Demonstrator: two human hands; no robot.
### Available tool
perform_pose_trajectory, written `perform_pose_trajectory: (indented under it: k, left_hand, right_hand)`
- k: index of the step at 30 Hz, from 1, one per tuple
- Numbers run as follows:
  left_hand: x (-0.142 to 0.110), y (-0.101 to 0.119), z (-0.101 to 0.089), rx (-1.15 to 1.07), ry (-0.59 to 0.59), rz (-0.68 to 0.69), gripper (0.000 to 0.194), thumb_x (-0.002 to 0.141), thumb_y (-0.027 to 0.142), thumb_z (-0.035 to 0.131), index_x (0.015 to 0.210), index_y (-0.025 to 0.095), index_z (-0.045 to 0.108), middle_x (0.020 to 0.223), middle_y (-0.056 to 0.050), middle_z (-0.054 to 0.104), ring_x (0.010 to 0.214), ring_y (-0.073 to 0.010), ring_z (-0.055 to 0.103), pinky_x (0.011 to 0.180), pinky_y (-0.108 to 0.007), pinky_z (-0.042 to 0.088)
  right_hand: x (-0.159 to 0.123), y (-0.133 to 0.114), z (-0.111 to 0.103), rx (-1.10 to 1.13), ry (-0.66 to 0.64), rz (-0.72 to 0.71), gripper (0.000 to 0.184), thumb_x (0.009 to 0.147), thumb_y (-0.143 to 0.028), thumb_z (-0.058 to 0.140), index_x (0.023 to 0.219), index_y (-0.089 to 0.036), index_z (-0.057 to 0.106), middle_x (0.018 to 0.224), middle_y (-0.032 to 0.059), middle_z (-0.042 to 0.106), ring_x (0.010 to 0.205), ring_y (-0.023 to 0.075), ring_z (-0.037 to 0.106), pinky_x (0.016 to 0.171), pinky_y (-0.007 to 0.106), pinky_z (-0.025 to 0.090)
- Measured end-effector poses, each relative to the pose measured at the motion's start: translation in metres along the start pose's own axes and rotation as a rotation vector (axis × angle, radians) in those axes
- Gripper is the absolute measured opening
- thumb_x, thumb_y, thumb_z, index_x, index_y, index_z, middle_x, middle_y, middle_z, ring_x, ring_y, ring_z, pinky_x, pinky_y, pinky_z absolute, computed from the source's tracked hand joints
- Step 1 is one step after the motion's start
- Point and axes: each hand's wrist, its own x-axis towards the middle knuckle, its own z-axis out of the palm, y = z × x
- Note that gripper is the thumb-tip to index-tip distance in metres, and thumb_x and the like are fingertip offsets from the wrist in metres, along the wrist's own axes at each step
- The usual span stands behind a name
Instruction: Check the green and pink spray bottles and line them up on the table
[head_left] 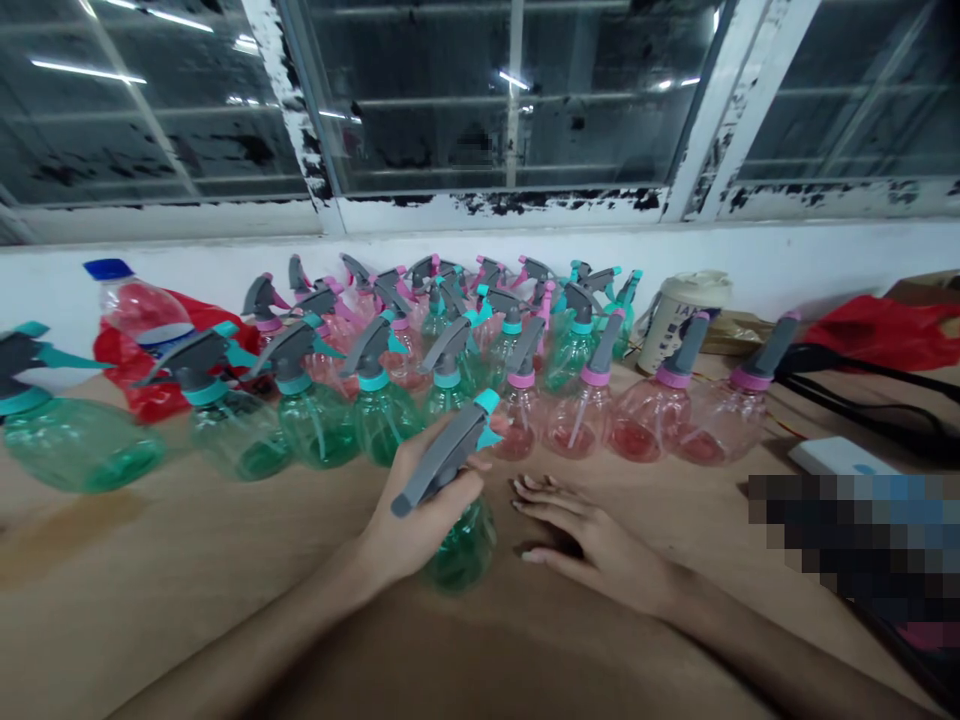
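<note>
My left hand (420, 510) is wrapped around the neck of a green spray bottle (461, 550) with a grey and turquoise trigger head. The bottle stands at the near middle of the table, its nozzle pointing up and to the right. To its right, my right hand (585, 535) rests with fingers stretched out on the tabletop, holding nothing. Just beyond both hands runs a row of more spray bottles: green ones such as this green bottle (319, 430) on the left, and pink ones such as this pink bottle (577, 420) on the right.
Behind the front row, more spray bottles crowd toward the wall. A blue-capped plastic bottle (142, 310) stands by a red bag (142, 390) at left. At right are a paper cup (679, 320), black straps (862, 385), another red bag (892, 330) and a white box (840, 455).
</note>
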Motion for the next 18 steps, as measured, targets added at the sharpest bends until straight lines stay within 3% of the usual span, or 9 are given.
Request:
perform_pose_trajectory:
  k: [5,13,18]
  left_hand:
    - [0.0006,-0.0007,-0.0002,-0.032,-0.021,-0.002,0.006,0.072,0.021,0.052,0.076,0.022,0.055,0.064,0.004,0.057,0.054,-0.0122,0.052,0.058,-0.026,0.045]
    - [0.0000,-0.0012,0.0002,-0.045,-0.010,-0.002,0.018,0.072,0.020,0.052,0.088,0.022,0.060,0.080,0.001,0.066,0.069,-0.0155,0.062,0.064,-0.026,0.047]
    - [0.0000,-0.0036,-0.0006,-0.047,-0.025,-0.019,0.013,0.072,0.021,0.051,0.083,0.022,0.059,0.076,0.001,0.066,0.072,-0.0165,0.063,0.067,-0.027,0.048]
  right_hand:
    - [-0.0001,0.0002,-0.0005,0.004,-0.005,0.013,0.052,0.088,-0.048,0.053,0.133,-0.022,0.049,0.141,0.0059,0.048,0.133,0.0212,0.038,0.112,0.044,0.029]
    - [0.0007,0.0003,0.0003,-0.007,-0.011,0.013,0.053,0.087,-0.048,0.054,0.132,-0.020,0.050,0.140,0.0071,0.049,0.132,0.0211,0.039,0.112,0.044,0.029]
    - [0.0005,0.0014,0.0003,0.003,0.001,-0.002,0.053,0.087,-0.048,0.055,0.132,-0.022,0.049,0.140,0.0066,0.049,0.132,0.0222,0.040,0.111,0.045,0.030]
